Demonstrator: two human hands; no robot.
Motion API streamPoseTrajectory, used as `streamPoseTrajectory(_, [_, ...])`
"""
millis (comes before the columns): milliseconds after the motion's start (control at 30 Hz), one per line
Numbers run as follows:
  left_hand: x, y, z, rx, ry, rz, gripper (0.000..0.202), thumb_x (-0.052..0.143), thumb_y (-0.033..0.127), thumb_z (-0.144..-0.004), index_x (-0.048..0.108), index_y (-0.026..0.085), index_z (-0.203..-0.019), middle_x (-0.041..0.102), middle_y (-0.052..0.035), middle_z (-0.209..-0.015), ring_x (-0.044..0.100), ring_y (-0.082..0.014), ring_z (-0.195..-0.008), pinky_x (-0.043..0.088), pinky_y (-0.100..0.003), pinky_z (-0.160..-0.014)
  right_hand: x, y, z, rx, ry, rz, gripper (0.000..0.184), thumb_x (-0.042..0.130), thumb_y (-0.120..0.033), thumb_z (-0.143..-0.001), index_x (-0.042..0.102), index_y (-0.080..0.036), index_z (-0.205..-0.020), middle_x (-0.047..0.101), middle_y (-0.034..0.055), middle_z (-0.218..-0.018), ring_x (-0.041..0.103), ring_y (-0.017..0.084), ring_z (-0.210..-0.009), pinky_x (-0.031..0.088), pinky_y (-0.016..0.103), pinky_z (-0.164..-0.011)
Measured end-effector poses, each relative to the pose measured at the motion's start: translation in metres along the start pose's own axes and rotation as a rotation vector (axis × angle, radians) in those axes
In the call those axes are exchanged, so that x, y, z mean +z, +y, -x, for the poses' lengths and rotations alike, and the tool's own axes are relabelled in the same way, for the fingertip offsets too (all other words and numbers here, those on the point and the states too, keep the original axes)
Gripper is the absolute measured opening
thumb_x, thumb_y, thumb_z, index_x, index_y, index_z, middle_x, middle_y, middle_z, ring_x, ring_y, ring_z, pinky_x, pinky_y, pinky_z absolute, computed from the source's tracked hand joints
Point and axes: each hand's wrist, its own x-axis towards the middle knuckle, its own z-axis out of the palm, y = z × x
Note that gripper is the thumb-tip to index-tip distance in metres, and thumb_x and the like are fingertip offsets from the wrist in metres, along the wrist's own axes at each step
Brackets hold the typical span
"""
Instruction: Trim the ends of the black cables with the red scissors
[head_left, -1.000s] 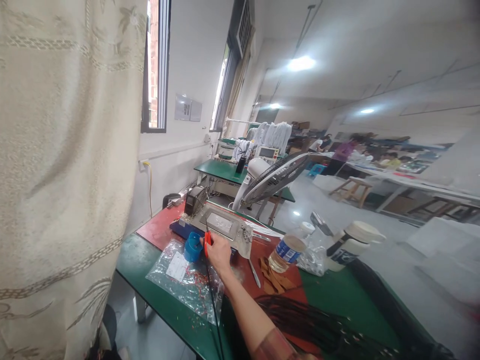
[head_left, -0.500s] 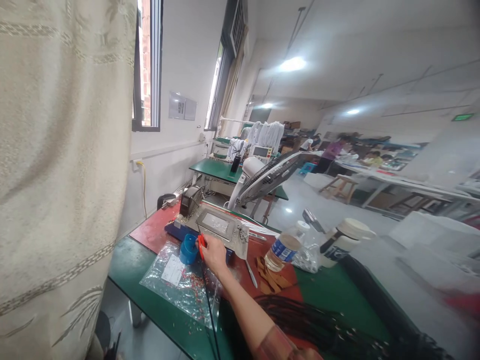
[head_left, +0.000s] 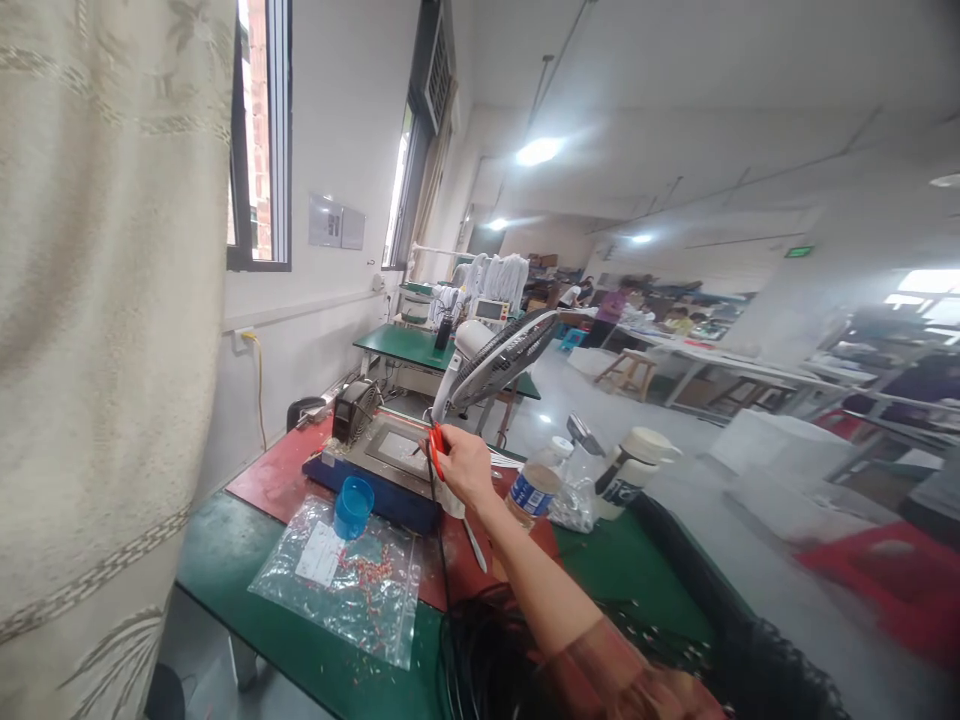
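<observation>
My right hand [head_left: 466, 465] is closed at the front of the bench, above the right end of a flat blue-and-grey machine [head_left: 367, 490]. Its fingers grip a red-handled tool [head_left: 436, 450]; blur hides the tool's exact kind. A black cable [head_left: 444, 560] hangs from the same hand toward the coiled black cables [head_left: 484, 640] below the forearm. Left of the hand, a blue translucent cup [head_left: 352, 507] rests on a clear plastic bag [head_left: 300, 590], beside small red and pale scraps [head_left: 371, 570]. My left hand is out of view.
A plastic bottle [head_left: 534, 490], a jug with a cream lid [head_left: 630, 475] and a metal blade-like tool [head_left: 475, 548] are right of the machine. A tilted fan [head_left: 499, 365] stands behind. A curtain [head_left: 112, 300] hangs on the left; people work at far tables.
My right hand has moved right and up with the red-handled tool, away from the blue cup. The camera view has swung slightly right.
</observation>
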Motion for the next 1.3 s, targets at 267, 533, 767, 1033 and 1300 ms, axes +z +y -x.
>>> streamPoseTrajectory(267, [0.065,0.127,-0.139,0.313,0.1,-0.018,0.097,-0.019,0.036,-0.061,0.043,-0.018,-0.113,0.046,-0.0238,-0.12,0.05,-0.0279,-0.101,0.03,-0.019,-0.059,0.031,0.023,-0.022,0.107,-0.095,0.097,0.021,0.056,-0.037,-0.074,0.059,-0.019,-0.065,0.059,0.0013,-0.062,0.047,0.013,-0.058,0.02,0.022,-0.051])
streamPoseTrajectory(533, [0.08,0.122,-0.172,0.337,0.255,-0.062,0.086,-0.001,0.042,-0.07,0.056,-0.013,-0.102,0.056,-0.0207,-0.111,0.054,-0.0317,-0.098,0.035,-0.014,-0.055,0.041,0.037,-0.02,0.182,-0.151,0.095,0.024,0.054,-0.041,-0.077,0.06,-0.018,-0.069,0.06,0.0011,-0.063,0.049,0.013,-0.059,0.022,0.022,-0.05])
streamPoseTrajectory(767, [0.072,0.104,-0.187,0.272,0.379,-0.082,0.061,0.014,0.036,-0.08,0.058,0.004,-0.109,0.063,-0.0081,-0.099,0.059,-0.0223,-0.1,0.05,-0.026,-0.069,0.049,0.039,-0.021,0.2,-0.182,0.093,0.025,0.053,-0.042,-0.077,0.062,-0.019,-0.072,0.062,0.0024,-0.067,0.052,0.014,-0.063,0.022,0.022,-0.051])
streamPoseTrajectory(1033, [0.077,0.117,-0.201,0.243,0.442,-0.113,0.047,0.027,0.042,-0.083,0.06,0.015,-0.101,0.063,-0.0016,-0.103,0.059,-0.0173,-0.1,0.055,-0.027,-0.075,0.049,0.04,-0.022,0.205,-0.203,0.094,0.025,0.054,-0.043,-0.076,0.062,-0.02,-0.07,0.062,0.0024,-0.067,0.051,0.015,-0.063,0.02,0.023,-0.051])
streamPoseTrajectory(1300, [0.083,0.081,-0.172,0.232,0.51,-0.118,0.062,0.009,0.044,-0.081,0.06,0.013,-0.1,0.059,-0.0024,-0.099,0.055,-0.0166,-0.105,0.049,-0.029,-0.079,0.051,0.041,-0.021,0.203,-0.196,0.084,0.025,0.055,-0.043,-0.075,0.061,-0.02,-0.069,0.063,0.0014,-0.069,0.052,0.014,-0.065,0.02,0.023,-0.051])
